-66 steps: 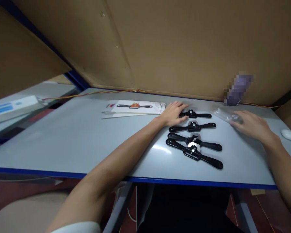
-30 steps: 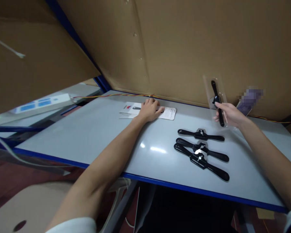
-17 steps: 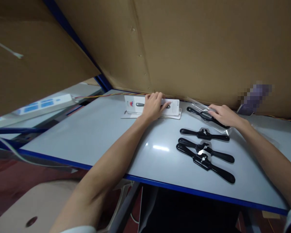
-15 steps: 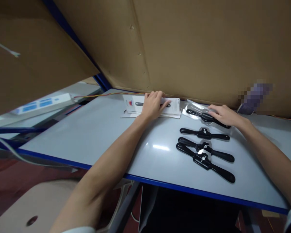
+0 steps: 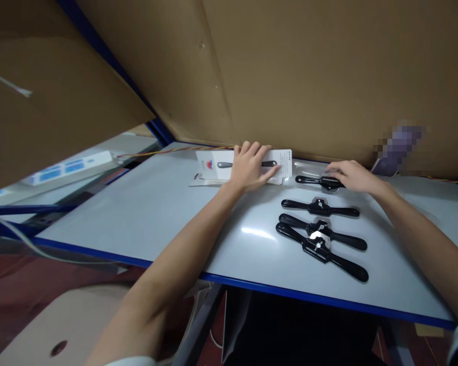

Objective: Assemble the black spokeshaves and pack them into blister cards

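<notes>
Tool point(image 5: 328, 183) lies partly under the right hand point(image 5: 349, 176).

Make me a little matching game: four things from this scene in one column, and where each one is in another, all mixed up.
Things
1. Left hand
2. Right hand
3. Power strip
4. Chair

Places
A. Lower than the tabletop, towards the bottom left of the view
B. With its fingers at the black tool farthest from the front edge
C. On a separate surface, to the left
D. Over a printed white card

Right pairs: 1-D, 2-B, 3-C, 4-A
</notes>
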The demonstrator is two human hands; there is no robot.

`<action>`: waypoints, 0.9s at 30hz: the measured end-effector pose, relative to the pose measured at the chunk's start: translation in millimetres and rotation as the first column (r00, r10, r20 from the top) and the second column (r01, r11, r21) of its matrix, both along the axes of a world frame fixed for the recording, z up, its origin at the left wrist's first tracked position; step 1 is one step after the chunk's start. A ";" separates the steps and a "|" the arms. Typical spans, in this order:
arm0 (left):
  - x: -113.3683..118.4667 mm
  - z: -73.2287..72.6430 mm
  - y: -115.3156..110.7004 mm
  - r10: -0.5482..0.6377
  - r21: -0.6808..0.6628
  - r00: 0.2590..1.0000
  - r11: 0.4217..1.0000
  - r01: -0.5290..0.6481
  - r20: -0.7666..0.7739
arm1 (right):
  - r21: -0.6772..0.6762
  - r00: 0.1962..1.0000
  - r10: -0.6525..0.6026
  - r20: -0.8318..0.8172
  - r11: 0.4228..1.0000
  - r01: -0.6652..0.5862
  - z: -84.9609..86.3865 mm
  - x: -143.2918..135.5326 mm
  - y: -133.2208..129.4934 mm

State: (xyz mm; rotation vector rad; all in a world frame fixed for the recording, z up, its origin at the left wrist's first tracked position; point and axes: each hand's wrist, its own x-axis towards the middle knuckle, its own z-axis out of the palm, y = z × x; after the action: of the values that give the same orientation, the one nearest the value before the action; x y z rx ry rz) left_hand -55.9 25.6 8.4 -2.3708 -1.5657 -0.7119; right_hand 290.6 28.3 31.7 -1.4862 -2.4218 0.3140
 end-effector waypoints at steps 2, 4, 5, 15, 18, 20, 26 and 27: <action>4.6 -3.5 0.1 -0.024 -0.019 1.000 1.000 0.023 -0.019 | -0.069 0.996 0.080 -0.035 0.994 -0.083 1.1 -1.7 0.3; 6.9 -7.5 1.5 -0.048 -0.058 0.998 0.997 0.046 -0.037 | -0.091 0.990 0.113 -0.087 0.988 -0.121 0.5 -4.5 -1.4; 7.2 -9.3 2.4 -0.060 -0.079 0.997 0.995 0.056 -0.041 | -0.086 0.987 0.106 -0.120 0.989 -0.117 -1.1 -5.8 -2.5; 3.8 -8.6 3.3 -0.100 -0.175 0.993 0.981 0.086 -0.070 | -0.111 0.989 -0.025 -0.144 0.994 0.009 -24.0 -6.1 -2.8; 5.4 -6.8 2.2 -0.127 -0.192 0.989 0.975 0.110 -0.078 | -0.053 0.990 -0.037 -0.133 0.998 0.030 -24.0 -7.4 -4.1; 7.5 -6.0 1.2 -0.141 -0.201 0.987 0.972 0.124 -0.075 | -0.013 0.993 -0.061 -0.100 0.998 0.060 -23.4 -9.5 -6.0; 18.1 -1.4 -5.7 -0.184 -0.230 0.979 0.960 0.160 -0.091 | 0.061 0.992 -0.126 -0.018 0.990 0.126 -19.1 -17.7 -14.3; 19.2 0.0 -6.8 -0.182 -0.234 0.979 0.960 0.156 -0.092 | 0.073 0.990 -0.140 -0.006 0.987 0.140 -18.7 -18.7 -15.4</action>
State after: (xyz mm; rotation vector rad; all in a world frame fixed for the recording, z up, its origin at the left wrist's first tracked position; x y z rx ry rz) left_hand -36.7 18.8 8.4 -2.6834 -1.4798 -0.4408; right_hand 271.9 13.0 13.0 -1.6123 -2.2873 0.1932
